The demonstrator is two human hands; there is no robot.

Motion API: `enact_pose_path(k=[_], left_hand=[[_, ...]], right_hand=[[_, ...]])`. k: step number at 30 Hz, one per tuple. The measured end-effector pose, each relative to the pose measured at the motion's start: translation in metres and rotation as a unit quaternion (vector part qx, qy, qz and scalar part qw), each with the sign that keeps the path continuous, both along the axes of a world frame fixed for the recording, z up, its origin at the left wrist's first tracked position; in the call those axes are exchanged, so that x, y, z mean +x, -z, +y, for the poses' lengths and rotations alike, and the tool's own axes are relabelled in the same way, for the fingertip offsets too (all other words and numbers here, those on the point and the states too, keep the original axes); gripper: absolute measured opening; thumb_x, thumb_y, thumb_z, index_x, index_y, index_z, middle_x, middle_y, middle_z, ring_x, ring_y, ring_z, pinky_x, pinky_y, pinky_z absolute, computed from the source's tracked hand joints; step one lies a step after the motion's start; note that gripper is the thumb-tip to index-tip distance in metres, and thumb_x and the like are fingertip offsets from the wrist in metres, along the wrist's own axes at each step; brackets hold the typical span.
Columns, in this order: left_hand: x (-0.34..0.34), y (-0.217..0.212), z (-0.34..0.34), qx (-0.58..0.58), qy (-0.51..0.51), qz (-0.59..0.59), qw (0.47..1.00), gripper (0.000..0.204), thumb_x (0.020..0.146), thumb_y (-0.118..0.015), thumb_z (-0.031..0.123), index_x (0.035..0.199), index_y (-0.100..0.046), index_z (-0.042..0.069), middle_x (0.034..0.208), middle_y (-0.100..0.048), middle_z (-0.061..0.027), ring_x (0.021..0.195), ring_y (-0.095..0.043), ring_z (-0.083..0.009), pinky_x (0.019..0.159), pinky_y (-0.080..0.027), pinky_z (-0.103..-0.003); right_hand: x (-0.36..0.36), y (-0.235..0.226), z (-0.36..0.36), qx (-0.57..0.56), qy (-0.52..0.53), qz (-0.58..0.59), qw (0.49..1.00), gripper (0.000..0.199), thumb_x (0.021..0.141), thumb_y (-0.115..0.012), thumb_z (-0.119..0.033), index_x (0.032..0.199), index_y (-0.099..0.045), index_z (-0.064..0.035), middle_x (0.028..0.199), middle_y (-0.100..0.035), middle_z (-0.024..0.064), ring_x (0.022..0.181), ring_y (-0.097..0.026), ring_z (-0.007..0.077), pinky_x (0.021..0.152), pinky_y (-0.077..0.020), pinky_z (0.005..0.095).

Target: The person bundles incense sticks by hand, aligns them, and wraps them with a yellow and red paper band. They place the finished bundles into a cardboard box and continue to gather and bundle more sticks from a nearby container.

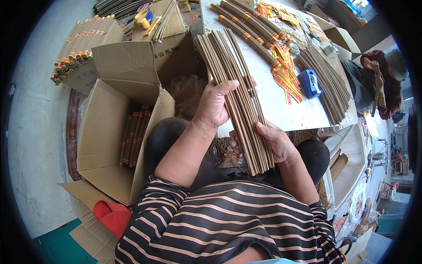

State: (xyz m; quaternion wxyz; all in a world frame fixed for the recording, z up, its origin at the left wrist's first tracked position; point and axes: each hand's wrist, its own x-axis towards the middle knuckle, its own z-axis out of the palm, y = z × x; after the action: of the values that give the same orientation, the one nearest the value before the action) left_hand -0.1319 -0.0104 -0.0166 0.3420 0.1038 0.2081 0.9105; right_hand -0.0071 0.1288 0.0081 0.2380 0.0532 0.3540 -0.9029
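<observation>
A white tabletop [303,118] spreads across the upper middle. At left, a pale grey surface [39,154], wall or floor unclear, lies beside a dark reddish patterned strip [73,149]. Bluish-white light fills an opening [361,4] at upper right.

- The left hand [216,104] grips a sheaf of brown sticks [235,97] around its middle, thumb on top.
- The right hand [279,144] holds the same sheaf nearer its lower end.
- The sheaf slants over the edge of a white table [307,118].
- On the table, a blue tape dispenser [311,83] sits between red-and-yellow labels [286,72] and a loose stick pile [327,86].
- Left, an open cardboard box [105,119] holds banded bundles [135,136].
</observation>
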Motion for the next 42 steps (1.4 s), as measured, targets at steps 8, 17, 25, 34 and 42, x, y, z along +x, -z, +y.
enact_pose_path(k=[8, 17, 25, 34, 42], left_hand=[[-0.003, 0.001, -0.001, 0.006, 0.026, -0.007, 1.000, 0.047, 0.080, -0.054, 0.008, 0.121, -0.043, -0.014, 0.110, -0.057, -0.0243, 0.104, -0.058, -0.0331, 0.090, -0.050, -0.043], [0.002, 0.001, 0.000, 0.022, 0.031, -0.067, 0.997, 0.036, 0.081, -0.054, 0.008, 0.111, -0.050, -0.011, 0.103, -0.059, -0.0192, 0.104, -0.056, -0.0315, 0.090, -0.049, -0.041], [-0.002, 0.010, -0.001, -0.010, 0.001, -0.062, 0.998, 0.018, 0.082, -0.057, 0.005, 0.097, -0.055, -0.005, 0.083, -0.060, -0.0126, 0.079, -0.062, -0.0255, 0.075, -0.054, -0.035], [0.004, 0.001, 0.000, -0.060, -0.044, -0.015, 0.997, 0.019, 0.081, -0.057, 0.000, 0.098, -0.052, 0.006, 0.078, -0.060, -0.0116, 0.072, -0.061, -0.0238, 0.067, -0.054, -0.036], [0.001, 0.000, 0.002, -0.026, -0.072, -0.055, 0.996, 0.016, 0.079, -0.058, -0.003, 0.092, -0.053, 0.004, 0.077, -0.060, -0.0116, 0.073, -0.060, -0.0243, 0.071, -0.053, -0.040]], right_hand=[[0.001, 0.003, 0.001, 0.047, 0.009, -0.010, 0.999, 0.052, 0.091, -0.051, -0.030, 0.129, -0.036, 0.0015, 0.113, -0.053, 0.0274, 0.099, -0.059, 0.0369, 0.080, -0.0528, 0.0448], [0.001, -0.006, -0.004, 0.037, -0.010, -0.038, 0.999, 0.043, 0.094, -0.046, -0.025, 0.124, -0.040, 0.0061, 0.107, -0.057, 0.0238, 0.093, -0.063, 0.0317, 0.079, -0.0549, 0.0406], [0.001, -0.004, -0.006, 0.066, -0.007, -0.034, 0.997, 0.038, 0.095, -0.044, -0.022, 0.122, -0.043, 0.0060, 0.106, -0.058, 0.0208, 0.089, -0.064, 0.0250, 0.076, -0.0547, 0.0351], [-0.017, -0.004, -0.012, 0.446, 0.157, 0.121, 0.873, 0.024, 0.086, -0.063, -0.016, 0.099, -0.058, 0.0038, 0.082, -0.062, 0.0030, 0.072, -0.054, 0.0063, 0.066, -0.0451, 0.0209], [-0.001, -0.025, 0.018, 0.548, 0.219, 0.143, 0.795, 0.015, 0.087, -0.060, -0.007, 0.098, -0.060, 0.0028, 0.080, -0.060, 0.0037, 0.071, -0.055, 0.0088, 0.067, -0.0455, 0.0209]])
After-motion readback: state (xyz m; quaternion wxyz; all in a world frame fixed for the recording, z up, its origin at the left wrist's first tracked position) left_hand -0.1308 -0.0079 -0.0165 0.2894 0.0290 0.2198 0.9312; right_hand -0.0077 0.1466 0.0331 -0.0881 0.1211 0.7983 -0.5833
